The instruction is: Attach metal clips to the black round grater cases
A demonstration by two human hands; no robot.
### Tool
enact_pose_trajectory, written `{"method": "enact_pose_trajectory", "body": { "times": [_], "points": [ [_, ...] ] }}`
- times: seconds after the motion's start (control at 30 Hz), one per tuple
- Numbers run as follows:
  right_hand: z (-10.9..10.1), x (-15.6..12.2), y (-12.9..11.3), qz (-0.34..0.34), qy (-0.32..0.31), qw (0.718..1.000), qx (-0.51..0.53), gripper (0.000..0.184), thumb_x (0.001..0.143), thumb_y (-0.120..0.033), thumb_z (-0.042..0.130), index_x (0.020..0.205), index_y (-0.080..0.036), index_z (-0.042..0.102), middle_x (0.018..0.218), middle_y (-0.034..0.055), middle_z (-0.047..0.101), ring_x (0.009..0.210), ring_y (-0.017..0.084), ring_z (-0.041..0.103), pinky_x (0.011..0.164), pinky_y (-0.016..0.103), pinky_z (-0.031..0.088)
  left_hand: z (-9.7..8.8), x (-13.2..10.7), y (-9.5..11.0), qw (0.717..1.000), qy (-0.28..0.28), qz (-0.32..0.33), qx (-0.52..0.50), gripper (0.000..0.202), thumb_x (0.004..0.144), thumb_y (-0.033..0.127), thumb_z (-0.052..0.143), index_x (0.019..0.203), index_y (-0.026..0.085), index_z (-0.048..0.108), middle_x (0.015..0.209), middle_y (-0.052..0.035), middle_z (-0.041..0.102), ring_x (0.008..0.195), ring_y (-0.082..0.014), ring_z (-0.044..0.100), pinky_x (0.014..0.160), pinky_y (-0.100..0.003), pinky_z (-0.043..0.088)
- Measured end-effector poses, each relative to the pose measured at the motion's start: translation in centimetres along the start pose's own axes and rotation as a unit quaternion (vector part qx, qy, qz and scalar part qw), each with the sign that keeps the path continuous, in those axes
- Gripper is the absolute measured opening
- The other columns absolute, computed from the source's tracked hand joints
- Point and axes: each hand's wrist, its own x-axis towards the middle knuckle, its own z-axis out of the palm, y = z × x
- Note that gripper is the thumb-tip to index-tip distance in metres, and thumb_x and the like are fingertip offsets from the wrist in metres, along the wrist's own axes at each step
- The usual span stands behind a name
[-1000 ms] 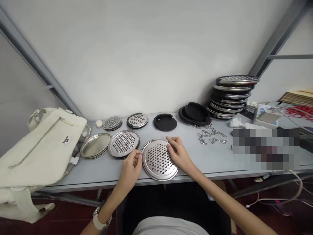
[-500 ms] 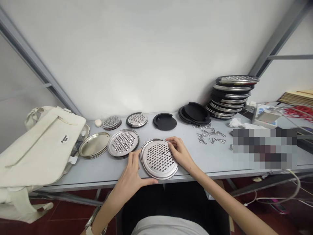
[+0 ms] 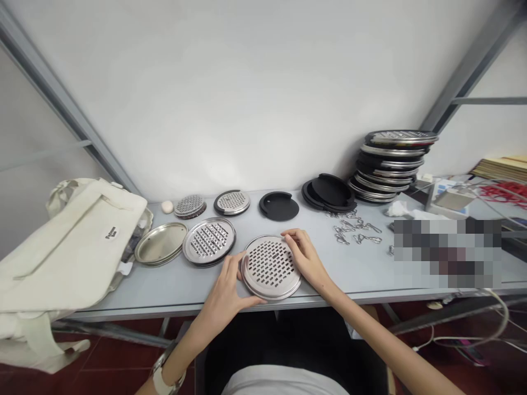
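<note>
A round steel disc with slotted holes [image 3: 270, 267] lies near the front edge of the grey table [image 3: 354, 269]. My left hand [image 3: 227, 291] cups its left and near rim, thumb along the front, fingers curled against the edge. My right hand [image 3: 305, 259] rests on its right rim, fingers bent over the edge. Both hands grip the disc between them. A second steel grater disc [image 3: 208, 241] lies just left of it, and a plain steel tray [image 3: 160, 243] lies further left.
A cream canvas bag [image 3: 61, 247] fills the table's left end. Along the back lie a small grater disc [image 3: 189, 206], a slotted disc [image 3: 231, 202], a black lid [image 3: 279, 206], stacked black lids [image 3: 328, 192] and a tall disc stack [image 3: 389, 164]. Metal clips [image 3: 356, 230] lie right.
My left hand slid from the disc's left rim round to its near edge. The slotted disc shifted slightly and now sits squarely over what lay beneath it. My right hand stayed on the right rim.
</note>
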Motion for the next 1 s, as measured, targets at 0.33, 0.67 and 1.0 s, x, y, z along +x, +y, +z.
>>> {"method": "enact_pose_trajectory", "body": {
  "times": [0.33, 0.67, 1.0],
  "points": [
    [-0.1, 0.3, 0.3, -0.009, 0.006, 1.000, -0.016, 0.025, 0.098, -0.042, 0.036, 0.096, -0.025, 0.055, 0.110, 0.0059, 0.058, 0.115, 0.022, 0.050, 0.103, 0.039, 0.035, 0.6, 0.4, 0.1, 0.999, 0.030, 0.000, -0.014, 0.075, 0.069, 0.037, 0.081, 0.132, 0.030, 0.041, 0.118, -0.0037, 0.045, 0.092, -0.0178, 0.055, 0.080, -0.032, 0.048],
    [-0.1, 0.3, 0.4, 0.011, 0.003, 0.999, -0.040, 0.029, 0.099, -0.044, 0.030, 0.094, -0.026, 0.053, 0.102, 0.0053, 0.056, 0.110, 0.023, 0.049, 0.101, 0.042, 0.037, 0.4, 0.6, -0.4, 1.000, 0.020, 0.000, -0.008, 0.073, 0.071, 0.043, 0.080, 0.132, 0.030, 0.041, 0.119, -0.0036, 0.047, 0.095, -0.0193, 0.056, 0.082, -0.034, 0.047],
    [-0.3, -0.6, -0.9, -0.053, 0.062, 0.996, -0.021, 0.025, 0.100, -0.037, 0.033, 0.100, -0.024, 0.055, 0.096, 0.0047, 0.055, 0.092, 0.020, 0.055, 0.088, 0.036, 0.042, 0.5, 0.7, -0.5, 1.000, 0.013, -0.004, 0.004, 0.071, 0.072, 0.043, 0.079, 0.130, 0.028, 0.041, 0.121, -0.0040, 0.047, 0.098, -0.0198, 0.055, 0.082, -0.033, 0.046]
  ]
}}
